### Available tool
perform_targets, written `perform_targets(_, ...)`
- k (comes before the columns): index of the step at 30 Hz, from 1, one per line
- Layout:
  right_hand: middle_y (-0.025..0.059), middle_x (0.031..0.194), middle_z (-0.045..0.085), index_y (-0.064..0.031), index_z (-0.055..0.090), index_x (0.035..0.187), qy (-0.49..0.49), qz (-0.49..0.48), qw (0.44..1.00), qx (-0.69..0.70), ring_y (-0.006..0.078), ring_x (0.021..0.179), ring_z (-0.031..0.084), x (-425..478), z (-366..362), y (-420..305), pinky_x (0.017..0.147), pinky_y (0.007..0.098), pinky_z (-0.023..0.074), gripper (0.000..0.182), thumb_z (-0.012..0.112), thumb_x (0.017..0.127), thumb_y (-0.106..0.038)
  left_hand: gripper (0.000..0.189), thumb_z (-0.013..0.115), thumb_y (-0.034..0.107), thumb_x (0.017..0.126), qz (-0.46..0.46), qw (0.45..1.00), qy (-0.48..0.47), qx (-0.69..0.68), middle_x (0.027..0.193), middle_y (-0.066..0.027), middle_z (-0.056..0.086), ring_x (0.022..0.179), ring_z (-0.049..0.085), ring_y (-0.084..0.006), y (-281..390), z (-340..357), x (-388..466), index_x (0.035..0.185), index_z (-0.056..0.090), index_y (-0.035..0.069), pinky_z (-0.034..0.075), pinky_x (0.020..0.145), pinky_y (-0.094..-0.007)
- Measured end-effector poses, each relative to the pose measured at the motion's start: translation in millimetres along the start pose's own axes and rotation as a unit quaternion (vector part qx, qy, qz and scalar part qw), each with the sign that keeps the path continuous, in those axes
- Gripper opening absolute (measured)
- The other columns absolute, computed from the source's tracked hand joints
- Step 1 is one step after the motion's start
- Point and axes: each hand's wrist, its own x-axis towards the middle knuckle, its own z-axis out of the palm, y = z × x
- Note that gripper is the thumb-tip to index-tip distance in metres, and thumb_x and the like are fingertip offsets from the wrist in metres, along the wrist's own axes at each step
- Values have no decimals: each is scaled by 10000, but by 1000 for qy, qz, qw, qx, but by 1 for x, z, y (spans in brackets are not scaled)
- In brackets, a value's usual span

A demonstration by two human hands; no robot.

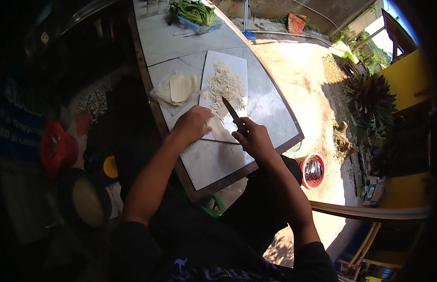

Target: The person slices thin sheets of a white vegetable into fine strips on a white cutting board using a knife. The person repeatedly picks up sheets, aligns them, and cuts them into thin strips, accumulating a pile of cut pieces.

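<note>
My right hand (253,138) grips a kitchen knife (231,110) by its handle. The dark blade points away from me over a white cutting board (225,58). My left hand (192,124) is at the board's near left edge, fingertips and thumb beside a flat pale sheet of food (217,127); whether they grip it is hidden. Smaller pale pieces (228,107) lie just beyond that sheet. A heap of short, pale cut strips (223,83) covers much of the board's far part. Left of the board, more pale sheets (183,88) rest on an opened clear plastic bag (162,94).
The board lies on a grey-topped table (218,162) with a dark edge. Leafy greens (195,12) fill a blue plastic container (193,26) at the far end. A red-rimmed basket (323,172) stands on the ground at right. A red plastic bag (58,148) is at left.
</note>
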Motion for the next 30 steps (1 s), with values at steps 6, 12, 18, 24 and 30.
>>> perform_targets(6,196,894,763,-5,680,1217,81,-82,993,-7,390,824,754,49,24,30,758,456,602,363,808,894,-108,509,912,118,769,9,999,46,6,1237,-132,729,1201,644,-348,6,8,-2,1247,751,43,540,1037,-444)
perform_targets(12,230,1127,717,8,666,1231,168,-91,979,-72,430,1033,735,64,22,27,845,473,610,383,812,893,-100,573,926,77,740,-51,997,40,-39,1176,-115,693,1158,652,-333,5,4,-3,1288,755,87,539,999,-438)
perform_targets(18,234,1180,706,-15,652,1362,186,-50,980,-52,422,988,731,88,26,50,841,470,606,550,853,863,-133,562,921,77,749,-77,996,18,-31,1242,-124,668,1190,643,-333,17,3,1,1287,755,80,531,1031,-445)
perform_targets(24,157,876,751,-37,716,1264,212,-44,976,-30,282,735,723,90,27,50,721,410,578,460,886,859,-173,526,901,126,795,19,1000,7,16,1494,-153,607,1385,562,-366,21,5,1,1293,750,48,481,1163,-460)
perform_targets(30,170,860,779,-24,772,1134,223,-40,974,-13,347,739,755,82,15,53,725,417,597,238,812,950,-170,515,914,149,789,24,999,26,29,1499,-176,606,1445,527,-368,33,15,-2,1268,761,41,464,1193,-464)
